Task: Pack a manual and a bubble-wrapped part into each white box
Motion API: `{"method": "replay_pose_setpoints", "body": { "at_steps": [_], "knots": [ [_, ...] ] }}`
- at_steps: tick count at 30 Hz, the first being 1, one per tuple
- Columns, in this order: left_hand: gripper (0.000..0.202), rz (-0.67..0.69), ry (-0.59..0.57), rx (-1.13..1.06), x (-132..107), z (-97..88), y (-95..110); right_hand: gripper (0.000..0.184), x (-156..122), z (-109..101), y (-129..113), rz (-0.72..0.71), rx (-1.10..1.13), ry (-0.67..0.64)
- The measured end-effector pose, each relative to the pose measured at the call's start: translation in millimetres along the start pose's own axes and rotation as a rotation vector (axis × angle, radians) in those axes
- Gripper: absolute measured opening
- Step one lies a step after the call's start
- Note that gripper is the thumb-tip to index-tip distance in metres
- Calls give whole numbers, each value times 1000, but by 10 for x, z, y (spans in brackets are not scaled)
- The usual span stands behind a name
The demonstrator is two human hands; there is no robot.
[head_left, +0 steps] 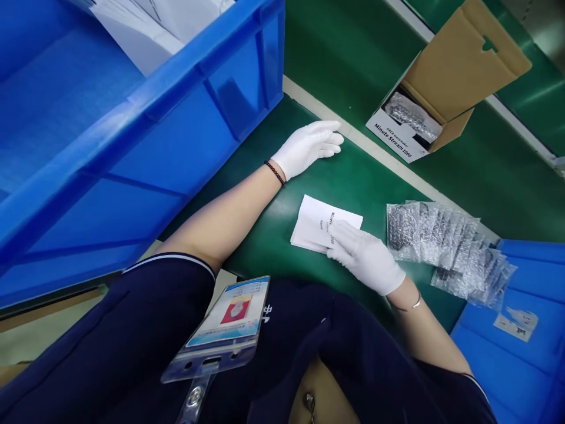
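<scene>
My left hand [309, 148], in a white glove, rests at the edge of the green tabletop with its fingers stretched out and nothing in them. In front of me lies a small stack of white printed booklets [315, 221], its top sheet partly hidden by my fingers. My right hand [368, 256], also gloved in white, closes on the right side of these booklets, fingers over the top and thumb by the near edge. Just right of it, several clear bubble-wrap bags [441, 232] with dark items inside lie overlapping in rows.
A large blue bin [176, 129] with white cartons [141, 32] inside stands on the left. Beyond a pale strip, an open box [392, 138] marked "Minute Stream 1000" holds a bubble-wrapped item [412, 115]. At right sits another blue bin [498, 347]. My badge [225, 324] hangs in front.
</scene>
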State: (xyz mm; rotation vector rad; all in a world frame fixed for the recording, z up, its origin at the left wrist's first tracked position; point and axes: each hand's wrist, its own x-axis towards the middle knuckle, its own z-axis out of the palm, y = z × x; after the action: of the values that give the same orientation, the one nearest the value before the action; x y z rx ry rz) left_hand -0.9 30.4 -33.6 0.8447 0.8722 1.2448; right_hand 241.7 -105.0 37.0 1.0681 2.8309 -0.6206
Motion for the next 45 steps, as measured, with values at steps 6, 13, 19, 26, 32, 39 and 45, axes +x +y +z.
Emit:
{"method": "replay_pose_setpoints", "body": {
  "at_steps": [6,13,19,26,32,39,45],
  "knots": [
    [37,32,-24,21,32,-15,-56,67,56,-94,141,117,62,-35],
    [53,-11,-472,241,-151,-16,142,69,179,-263,244,285,415,-135],
    [70,-182,-917,652,-389,-15,601,75,237,-320,397,364,832,-172],
    [58,-172,-754,565,-431,31,398,75,201,-307,410,326,718,-174],
    [46,-119,-413,278,-403,-3,151,73,279,-330,233,215,315,-162],
    [51,-201,-694,280,-358,16,345,47,203,-510,-1,281,-36,49],
    [54,-79,-456,-3,-215,-131,159,58,-219,-1541,1311,555,-347,715]
  ]
}}
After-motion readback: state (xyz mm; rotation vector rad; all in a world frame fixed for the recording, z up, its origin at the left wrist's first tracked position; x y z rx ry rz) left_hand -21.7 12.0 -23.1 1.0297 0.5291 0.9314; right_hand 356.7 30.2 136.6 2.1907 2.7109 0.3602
